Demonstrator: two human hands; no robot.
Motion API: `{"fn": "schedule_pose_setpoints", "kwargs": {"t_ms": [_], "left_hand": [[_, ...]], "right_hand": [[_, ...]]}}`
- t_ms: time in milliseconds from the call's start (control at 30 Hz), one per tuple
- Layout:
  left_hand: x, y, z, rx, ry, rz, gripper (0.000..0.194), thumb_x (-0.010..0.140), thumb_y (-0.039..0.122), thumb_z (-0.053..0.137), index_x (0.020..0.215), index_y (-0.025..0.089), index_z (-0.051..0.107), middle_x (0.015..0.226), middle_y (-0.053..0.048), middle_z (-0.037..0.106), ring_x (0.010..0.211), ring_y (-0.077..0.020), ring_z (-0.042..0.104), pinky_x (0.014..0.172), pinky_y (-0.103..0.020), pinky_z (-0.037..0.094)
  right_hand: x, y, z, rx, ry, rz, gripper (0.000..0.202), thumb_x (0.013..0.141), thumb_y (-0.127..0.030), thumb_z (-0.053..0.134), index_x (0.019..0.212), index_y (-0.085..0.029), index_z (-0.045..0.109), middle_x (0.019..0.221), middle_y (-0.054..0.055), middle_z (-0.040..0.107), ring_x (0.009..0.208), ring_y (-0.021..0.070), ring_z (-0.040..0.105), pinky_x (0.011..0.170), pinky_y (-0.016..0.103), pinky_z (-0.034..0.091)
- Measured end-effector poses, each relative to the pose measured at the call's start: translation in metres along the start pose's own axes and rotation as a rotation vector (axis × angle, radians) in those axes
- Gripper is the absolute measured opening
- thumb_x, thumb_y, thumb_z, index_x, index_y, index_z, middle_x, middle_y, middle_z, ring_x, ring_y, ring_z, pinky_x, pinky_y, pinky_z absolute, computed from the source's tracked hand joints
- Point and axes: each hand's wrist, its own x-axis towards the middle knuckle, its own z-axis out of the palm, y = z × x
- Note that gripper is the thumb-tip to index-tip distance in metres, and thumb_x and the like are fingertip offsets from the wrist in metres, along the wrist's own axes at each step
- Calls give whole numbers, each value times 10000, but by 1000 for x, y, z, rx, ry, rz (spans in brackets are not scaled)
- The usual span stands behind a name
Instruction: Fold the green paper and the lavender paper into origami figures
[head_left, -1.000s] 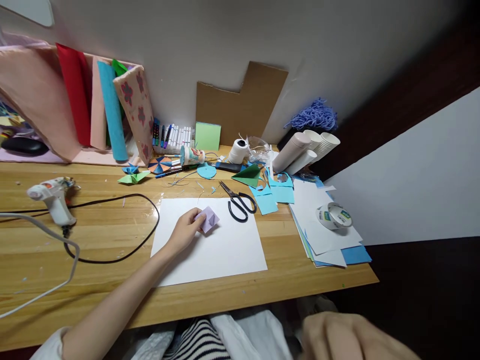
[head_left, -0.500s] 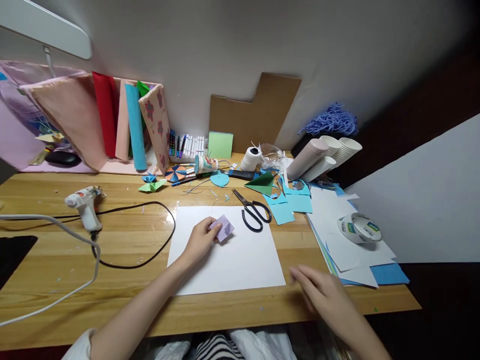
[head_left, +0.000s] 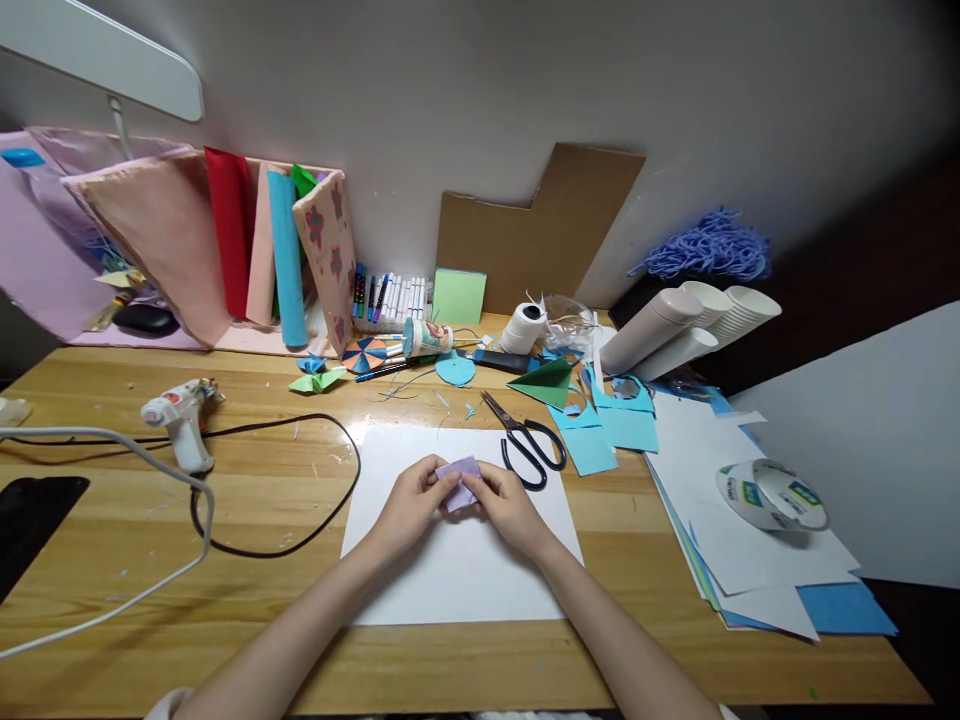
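The wooden table (head_left: 450,665) bears a flat white sheet (head_left: 457,585). Over it, the left hand (head_left: 411,502) and right hand (head_left: 514,508) each pinch a small purple paper (head_left: 460,488) between thumb and fingers, one at either side. Black-handled scissors (head_left: 525,444) lie just beyond the right hand, partly on the sheet. Farther back sits a white thread spool (head_left: 519,332); behind it, brown cardboard (head_left: 517,245) leans against the wall (head_left: 420,100).

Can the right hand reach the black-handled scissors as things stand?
Probably yes: the black-handled scissors lie just beyond the right hand, uncovered, though it grips the purple paper.
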Motion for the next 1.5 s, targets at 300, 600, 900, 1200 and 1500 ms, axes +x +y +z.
{"fn": "schedule_pose_setpoints", "kwargs": {"t_ms": [300, 600, 900, 1200, 1500], "left_hand": [[2, 2, -1, -91, 16, -95, 309, 669, 431, 676, 680, 139, 577, 588, 12, 572, 484, -110, 526, 466, -232, 445], [1, 2, -2, -451, -292, -413, 671, 763, 699, 341, 829, 98, 631, 647, -98, 648, 476, -109, 567, 419, -183, 382], [0, 9, -10, -444, -227, -399, 284, 718, 314, 686, 909, 105, 664, 760, -45, 625, 599, -70, 531, 569, -159, 414], [5, 6, -7, -200, 103, -149, 330, 678, 386, 684, 858, 116, 625, 777, -37, 641, 690, -152, 577, 636, -239, 440], [1, 10, -4, -204, -12, -121, 317, 740, 355, 633, 944, 113, 627, 911, -78, 651, 814, -188, 595, 722, -287, 476]], "right_hand": [[-3, 2, 0, 22, 1, 36, 335, 843, -476, 490, 804, -163, 603, 689, 2, 543, 599, 118, 482, 524, 224, 387], [-2, 6, -7, -114, 84, -92, 275, 858, -402, 489, 759, -180, 618, 714, 20, 554, 641, 147, 489, 567, 253, 398], [-7, -5, -22, -621, 0, -441, 437, 860, -139, 460, 1268, -294, 453, 1063, 81, 527, 985, 204, 506, 822, 356, 453], [-9, -5, -15, -746, 119, -691, 301, 791, -157, 614, 1068, -274, 601, 946, 59, 575, 858, 188, 526, 720, 335, 471], [-7, -3, -16, -674, 212, -681, 166, 773, -159, 642, 894, -262, 693, 840, 45, 545, 790, 176, 501, 685, 328, 443]]}}
